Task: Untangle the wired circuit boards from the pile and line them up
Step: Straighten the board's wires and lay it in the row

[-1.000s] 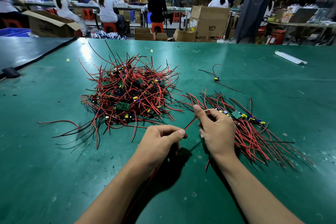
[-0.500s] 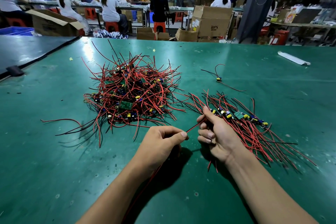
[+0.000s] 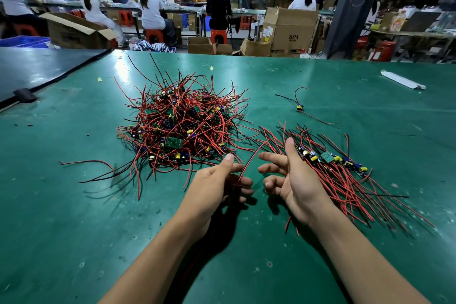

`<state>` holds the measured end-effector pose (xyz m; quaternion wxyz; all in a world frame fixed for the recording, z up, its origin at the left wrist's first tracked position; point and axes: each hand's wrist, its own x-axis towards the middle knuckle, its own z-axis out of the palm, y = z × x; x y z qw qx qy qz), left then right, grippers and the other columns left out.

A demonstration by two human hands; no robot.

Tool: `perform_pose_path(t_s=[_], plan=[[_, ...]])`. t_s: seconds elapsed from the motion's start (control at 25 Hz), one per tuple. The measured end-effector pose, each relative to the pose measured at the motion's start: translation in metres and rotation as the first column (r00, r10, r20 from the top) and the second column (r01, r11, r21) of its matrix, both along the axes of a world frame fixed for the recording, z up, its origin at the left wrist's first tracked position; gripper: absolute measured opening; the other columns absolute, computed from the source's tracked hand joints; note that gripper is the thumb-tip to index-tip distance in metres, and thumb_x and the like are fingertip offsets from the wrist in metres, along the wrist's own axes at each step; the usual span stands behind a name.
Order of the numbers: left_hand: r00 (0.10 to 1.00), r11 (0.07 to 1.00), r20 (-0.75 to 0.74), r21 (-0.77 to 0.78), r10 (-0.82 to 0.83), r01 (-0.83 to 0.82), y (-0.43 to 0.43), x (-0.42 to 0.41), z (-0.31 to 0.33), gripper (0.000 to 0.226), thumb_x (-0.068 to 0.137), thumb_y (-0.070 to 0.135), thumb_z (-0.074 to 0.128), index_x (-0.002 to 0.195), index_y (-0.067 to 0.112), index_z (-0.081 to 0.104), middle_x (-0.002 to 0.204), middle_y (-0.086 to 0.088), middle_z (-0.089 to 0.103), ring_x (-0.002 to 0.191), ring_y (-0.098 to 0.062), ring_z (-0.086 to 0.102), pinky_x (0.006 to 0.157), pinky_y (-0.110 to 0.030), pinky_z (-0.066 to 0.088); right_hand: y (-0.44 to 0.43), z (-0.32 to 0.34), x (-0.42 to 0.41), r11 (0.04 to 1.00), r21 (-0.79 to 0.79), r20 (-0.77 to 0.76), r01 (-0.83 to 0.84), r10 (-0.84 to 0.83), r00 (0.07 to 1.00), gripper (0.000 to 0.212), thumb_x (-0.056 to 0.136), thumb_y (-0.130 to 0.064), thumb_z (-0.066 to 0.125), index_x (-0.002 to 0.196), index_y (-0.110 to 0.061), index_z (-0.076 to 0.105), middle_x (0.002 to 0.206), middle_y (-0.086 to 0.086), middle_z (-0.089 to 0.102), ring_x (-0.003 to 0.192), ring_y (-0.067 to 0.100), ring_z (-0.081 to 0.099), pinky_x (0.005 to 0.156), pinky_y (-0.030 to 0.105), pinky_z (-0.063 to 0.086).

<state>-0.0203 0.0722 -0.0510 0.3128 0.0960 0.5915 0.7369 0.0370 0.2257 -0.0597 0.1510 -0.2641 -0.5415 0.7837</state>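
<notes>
Loosened since before, my right hand [image 3: 296,180] holds nothing; my left hand [image 3: 214,187] pinches a red wire [image 3: 254,155] just right of the pile [image 3: 182,126]. Beyond the pile, a box [image 3: 291,32] reads "BPS".

Cardboard box [image 3: 291,32], white strip [image 3: 402,79]

Left grip [image 3: 217,187], right grip [image 3: 296,185] and forearms [image 3: 153,254] bare

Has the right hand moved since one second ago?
Yes, in place only: the right hand stays at the left end of the lined-up circuit boards, but it has released the red wire and opened.
</notes>
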Motion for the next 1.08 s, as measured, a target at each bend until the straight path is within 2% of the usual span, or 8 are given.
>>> perform_pose_path(t_s=[0.2,0.36,0.52,0.68,0.76,0.84,0.92,1.08], plan=[[0.996,0.997,0.093,0.079,0.012,-0.019,-0.004,-0.007,0.004,0.023,0.096,0.006,0.051,0.117,0.001,0.061,0.095,-0.019,0.074,0.076,-0.025,0.07,0.075,-0.036,0.058,-0.01,-0.007,0.008,0.904,0.427,-0.005,-0.025,0.03,1.0,0.007,0.096,-0.024,0.066,0.098,-0.017,0.068,0.078,0.003,0.064,0.045,0.013,0.05,0.042,0.023,0.037],[0.988,0.966,0.149,0.246,0.046,-0.083,-0.009,-0.012,0.009,0.039,0.086,-0.019,0.048,0.121,-0.002,0.057,0.099,-0.019,0.072,0.085,-0.027,0.07,0.08,-0.033,0.058,-0.02,-0.01,0.014,0.441,0.892,0.029,-0.096,0.156,0.987,0.024,0.081,-0.02,0.078,0.087,-0.03,0.057,0.082,-0.012,0.066,0.053,0.0,0.051,0.053,0.011,0.038],[0.976,0.93,0.158,0.312,0.15,-0.193,-0.01,-0.011,0.011,0.036,0.081,-0.016,0.057,0.114,0.0,0.059,0.096,-0.014,0.073,0.086,-0.024,0.072,0.079,-0.031,0.059,-0.033,-0.015,0.013,0.265,0.951,0.088,-0.16,0.264,0.96,0.034,0.076,-0.055,0.075,0.088,-0.036,0.049,0.079,-0.019,0.058,0.064,-0.002,0.053,0.059,0.016,0.04],[0.976,0.93,0.154,0.31,0.156,-0.198,-0.011,-0.013,0.01,0.038,0.071,0.0,0.069,0.108,0.002,0.062,0.097,-0.017,0.073,0.08,-0.023,0.071,0.077,-0.03,0.058,-0.035,-0.015,0.012,0.339,0.941,-0.089,0.024,0.177,0.98,0.028,0.092,-0.055,0.062,0.086,-0.028,0.062,0.074,-0.016,0.063,0.064,0.001,0.058,0.059,0.012,0.038],[0.978,0.927,0.164,0.331,0.125,-0.174,-0.011,-0.013,0.01,0.035,0.071,0.004,0.07,0.105,0.004,0.064,0.093,-0.016,0.074,0.079,-0.021,0.071,0.073,-0.028,0.061,-0.036,-0.011,0.012,0.507,0.859,-0.161,0.067,0.145,0.976,0.024,0.094,-0.047,0.063,0.081,-0.027,0.066,0.071,-0.011,0.066,0.057,0.004,0.059,0.056,0.013,0.041],[0.98,0.914,0.188,0.382,0.066,-0.135,-0.012,-0.014,0.01,0.027,0.072,0.004,0.07,0.099,0.004,0.068,0.092,-0.015,0.074,0.082,-0.022,0.073,0.073,-0.029,0.06,-0.036,-0.002,0.012,0.779,0.627,-0.195,0.015,0.139,0.971,0.025,0.092,-0.042,0.067,0.075,-0.023,0.066,0.069,-0.001,0.067,0.048,0.012,0.056,0.047,0.024,0.044],[0.98,0.898,0.2,0.435,-0.016,-0.074,-0.013,-0.014,0.01,0.02,0.072,0.0,0.067,0.089,0.006,0.076,0.098,-0.018,0.073,0.09,-0.027,0.073,0.077,-0.033,0.06,-0.031,0.008,0.012,0.949,0.314,-0.249,-0.032,0.115,0.962,0.023,0.085,-0.036,0.074,0.07,-0.02,0.067,0.067,0.007,0.063,0.043,0.017,0.049,0.043,0.025,0.04],[0.978,0.885,0.148,0.462,-0.15,0.065,-0.009,-0.008,0.007,0.036,0.068,-0.014,0.059,0.095,0.004,0.076,0.113,-0.023,0.069,0.102,-0.036,0.069,0.082,-0.036,0.059,-0.022,0.016,0.013,0.993,-0.062,-0.257,-0.098,0.079,0.963,0.023,0.074,-0.036,0.072,0.059,-0.02,0.066,0.059,0.001,0.053,0.042,0.01,0.041,0.044,0.021,0.032]])
